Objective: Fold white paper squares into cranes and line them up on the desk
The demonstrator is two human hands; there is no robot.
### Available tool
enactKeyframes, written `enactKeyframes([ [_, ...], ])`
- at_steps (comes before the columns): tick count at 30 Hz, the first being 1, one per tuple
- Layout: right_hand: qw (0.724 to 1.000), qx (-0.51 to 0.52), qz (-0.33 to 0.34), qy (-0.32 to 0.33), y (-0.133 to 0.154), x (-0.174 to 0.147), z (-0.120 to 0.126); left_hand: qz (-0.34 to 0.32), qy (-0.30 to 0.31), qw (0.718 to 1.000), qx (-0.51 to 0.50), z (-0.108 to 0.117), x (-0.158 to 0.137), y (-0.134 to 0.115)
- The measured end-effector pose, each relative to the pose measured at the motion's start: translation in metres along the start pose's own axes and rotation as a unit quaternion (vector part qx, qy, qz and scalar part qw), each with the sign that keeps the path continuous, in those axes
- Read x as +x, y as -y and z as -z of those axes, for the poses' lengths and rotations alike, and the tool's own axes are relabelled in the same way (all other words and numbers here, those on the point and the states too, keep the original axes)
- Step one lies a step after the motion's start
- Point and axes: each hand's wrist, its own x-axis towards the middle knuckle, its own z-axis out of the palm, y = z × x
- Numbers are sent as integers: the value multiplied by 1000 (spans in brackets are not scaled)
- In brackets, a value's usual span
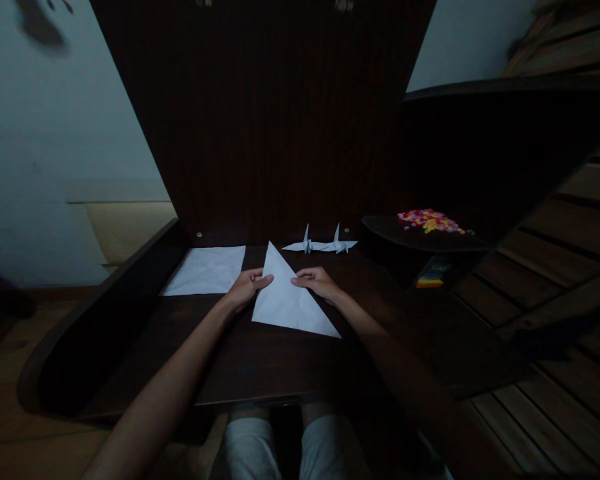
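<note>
A sheet of white paper folded into a triangle (285,300) is held up between both hands over the dark desk. My left hand (247,288) pinches its left edge, thumb on the near face. On the slanted right edge my right hand (319,283) grips it the same way, its fingers behind the paper. A faint crease runs down the lower part of the triangle. Behind it, two folded paper cranes (307,245) stand side by side at the back of the desk. White paper (207,270) lies flat to the left of my left hand.
The dark wooden desk (280,373) has a raised side panel (105,307) on the left and a tall back board (270,120). At the right, a small shelf (380,230) carries a heap of pink and yellow pieces (430,220). A small colourful item (433,273) sits beneath it.
</note>
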Motion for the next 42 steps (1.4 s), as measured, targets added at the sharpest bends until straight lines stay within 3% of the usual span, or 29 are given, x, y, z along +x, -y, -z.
enactKeyframes([
  [14,998,-35,40,42,1,-2,-2,89,157,981,78,-5,-11,-1],
  [24,999,18,40,-25,3,1,-5,136,241,954,113,-10,-20,-7],
  [28,999,43,25,-16,-2,4,-4,106,177,974,97,-9,-14,-3],
  [33,1000,-15,3,18,-5,3,-1,16,17,1000,11,-1,0,1],
  [36,998,-46,-6,34,-4,2,2,-15,-71,997,-20,9,6,0],
  [42,995,-43,-32,80,-5,2,10,-74,-185,979,-48,26,12,-4],
])
